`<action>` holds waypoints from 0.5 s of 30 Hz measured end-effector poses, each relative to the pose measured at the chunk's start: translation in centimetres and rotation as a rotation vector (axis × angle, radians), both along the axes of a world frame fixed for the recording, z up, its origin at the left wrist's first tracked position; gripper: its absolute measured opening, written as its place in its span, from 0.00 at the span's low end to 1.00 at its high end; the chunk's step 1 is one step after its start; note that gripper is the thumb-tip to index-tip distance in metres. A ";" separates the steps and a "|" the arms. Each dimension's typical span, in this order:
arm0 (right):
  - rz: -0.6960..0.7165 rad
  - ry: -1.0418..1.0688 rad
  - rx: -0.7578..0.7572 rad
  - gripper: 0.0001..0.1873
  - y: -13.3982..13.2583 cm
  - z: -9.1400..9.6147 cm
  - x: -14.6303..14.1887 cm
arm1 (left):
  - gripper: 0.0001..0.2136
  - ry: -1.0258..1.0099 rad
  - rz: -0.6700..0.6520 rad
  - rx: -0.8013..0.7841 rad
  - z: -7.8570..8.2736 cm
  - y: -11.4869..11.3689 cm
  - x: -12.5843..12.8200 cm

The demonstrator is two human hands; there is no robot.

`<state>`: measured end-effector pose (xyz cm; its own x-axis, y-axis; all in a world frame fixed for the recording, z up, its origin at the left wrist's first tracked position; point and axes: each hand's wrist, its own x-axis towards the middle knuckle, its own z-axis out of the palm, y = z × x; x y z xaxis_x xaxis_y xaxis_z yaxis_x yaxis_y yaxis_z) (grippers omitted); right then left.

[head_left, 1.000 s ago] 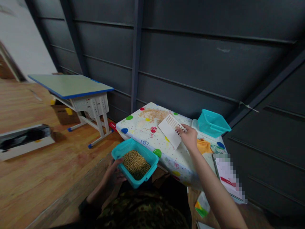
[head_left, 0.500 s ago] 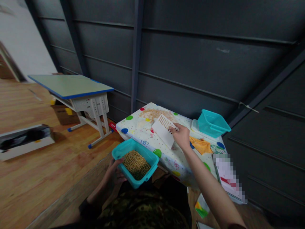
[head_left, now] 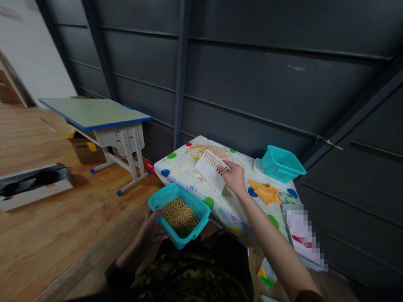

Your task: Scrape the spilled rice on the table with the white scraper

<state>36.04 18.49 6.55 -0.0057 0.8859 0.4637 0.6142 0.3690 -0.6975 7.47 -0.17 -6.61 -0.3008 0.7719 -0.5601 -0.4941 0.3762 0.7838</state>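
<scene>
My left hand (head_left: 155, 224) grips the near-left rim of a teal plastic bin (head_left: 153, 201), thumb over the edge. Inside the bin lie round tan beans (head_left: 181, 214), with some green ones at the near end. My right hand (head_left: 232, 174) is closed on a white slotted plastic scoop (head_left: 210, 174), which it holds low over the table; whether the scoop touches the cloth I cannot tell. Beyond the scoop, loose pale-brown grains (head_left: 206, 150) are spread over the patterned tablecloth (head_left: 189, 172).
A second teal bin (head_left: 283, 165) stands at the table's right rear corner, by a white lid (head_left: 257, 165). An orange cloth (head_left: 265, 192) lies right of my forearm. A green-topped desk (head_left: 94, 112) stands left; a dark panelled wall (head_left: 267, 84) rises behind.
My right hand has moved the scoop a little to the left across the table. My left hand and the bin of beans have stayed in place.
</scene>
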 end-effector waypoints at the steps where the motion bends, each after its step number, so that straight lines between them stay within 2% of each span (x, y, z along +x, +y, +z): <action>1: 0.014 -0.009 -0.006 0.12 0.0 0.0 -0.1 | 0.29 0.019 0.004 0.005 0.1 0.0 0.1; 8: 0.036 -0.019 -0.017 0.14 -0.3 0.4 -0.8 | 0.27 0.031 -0.034 -0.044 0.0 0.5 -0.1; 12: 0.030 -0.030 -0.017 0.13 -0.4 0.7 -1.3 | 0.30 0.029 -0.026 0.010 -0.7 0.4 -0.6; 15: 0.087 -0.024 -0.014 0.12 -0.5 0.7 -1.7 | 0.33 -0.006 -0.033 0.023 -0.9 0.2 -0.8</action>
<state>34.31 17.95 7.21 -0.0933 0.8881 0.4501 0.5969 0.4117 -0.6887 6.64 0.06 -7.52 -0.2715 0.7938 -0.5442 -0.4867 0.3746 0.7892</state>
